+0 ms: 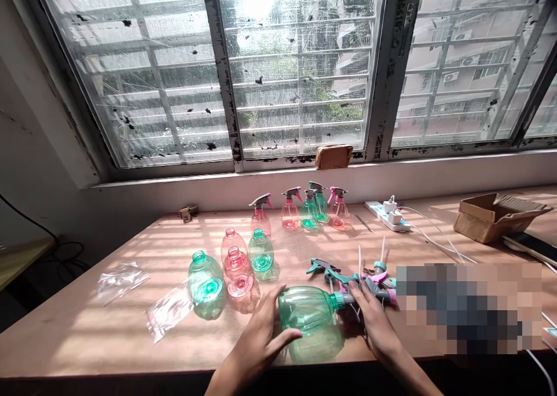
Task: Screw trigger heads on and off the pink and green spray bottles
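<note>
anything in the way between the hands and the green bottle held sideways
Nothing visible stands between the left hand and the green bottle: it holds the base end directly. The right hand is on the spray head at the bottle's neck. Other spray heads lie beyond, not between.

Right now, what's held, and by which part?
Green translucent spray bottle: left hand grips its base end; right hand holds the spray head at its neck.
</note>
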Action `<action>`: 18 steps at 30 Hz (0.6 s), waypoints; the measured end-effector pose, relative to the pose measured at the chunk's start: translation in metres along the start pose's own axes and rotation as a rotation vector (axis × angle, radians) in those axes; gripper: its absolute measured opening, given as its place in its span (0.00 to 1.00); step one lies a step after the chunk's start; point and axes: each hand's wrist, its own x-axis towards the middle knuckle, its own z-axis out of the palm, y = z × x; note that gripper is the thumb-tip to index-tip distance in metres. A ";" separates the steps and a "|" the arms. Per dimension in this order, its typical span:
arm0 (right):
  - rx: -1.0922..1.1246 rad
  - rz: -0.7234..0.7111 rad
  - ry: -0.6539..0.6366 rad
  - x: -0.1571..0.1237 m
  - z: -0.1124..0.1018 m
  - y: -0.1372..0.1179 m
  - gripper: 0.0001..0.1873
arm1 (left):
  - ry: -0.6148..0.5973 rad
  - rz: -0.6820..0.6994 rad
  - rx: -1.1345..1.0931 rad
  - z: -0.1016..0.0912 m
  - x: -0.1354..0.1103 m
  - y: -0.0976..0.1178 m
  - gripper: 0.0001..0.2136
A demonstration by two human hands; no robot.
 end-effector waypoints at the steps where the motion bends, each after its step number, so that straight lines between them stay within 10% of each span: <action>1: 0.022 0.025 -0.009 -0.001 0.001 -0.001 0.22 | -0.005 -0.040 -0.006 0.000 0.000 -0.003 0.35; 11: 0.042 0.043 -0.024 -0.007 0.011 -0.004 0.27 | 0.053 0.090 0.111 0.006 0.001 -0.006 0.48; 18: 0.100 -0.002 -0.074 -0.009 0.013 -0.004 0.29 | 0.021 0.047 -0.037 0.002 -0.003 0.004 0.36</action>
